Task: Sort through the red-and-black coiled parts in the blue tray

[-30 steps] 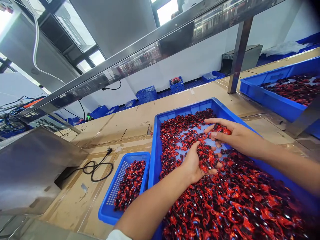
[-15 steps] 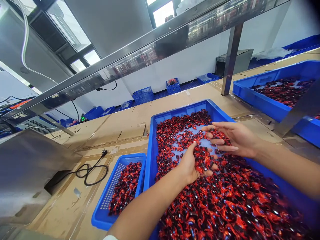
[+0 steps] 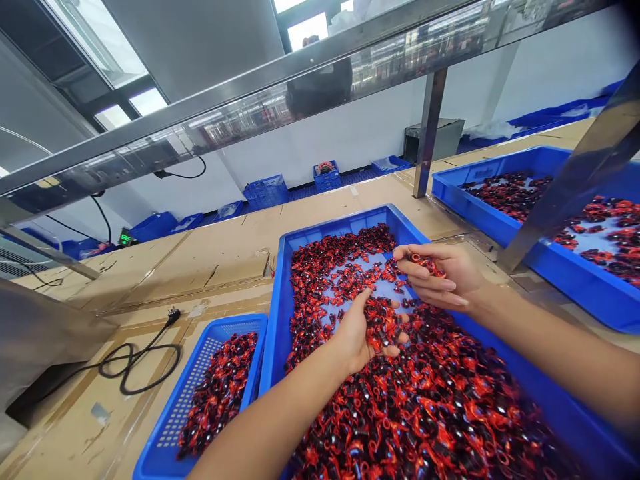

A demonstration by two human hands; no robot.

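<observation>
A large blue tray (image 3: pixel 274 320) holds a deep heap of small red-and-black pieces (image 3: pixel 430 393) with ring-shaped ends. Over the tray, my left hand (image 3: pixel 353 337) is turned palm up, its fingers cupped under a handful of these pieces. Just right of it, my right hand (image 3: pixel 450 275) curls its fingers around a smaller bunch, and a red ring shows above the fingers. The hands are apart, palms facing each other. Between and beyond them, the pieces lie thinner and patches of the pale tray bottom show.
A blue mesh basket (image 3: pixel 187 387) with more pieces stands left of the tray. A black power cord (image 3: pixel 133 363) lies on the cardboard-covered table (image 3: pixel 200 267). At right are another blue tray (image 3: pixel 475 203) and metal posts (image 3: pixel 429 133); a metal shelf beam (image 3: pixel 240 100) crosses above.
The view has swung right, so the surroundings sit farther left. My right hand's fingers have drawn closer together around their pieces. My left hand still cups its handful.
</observation>
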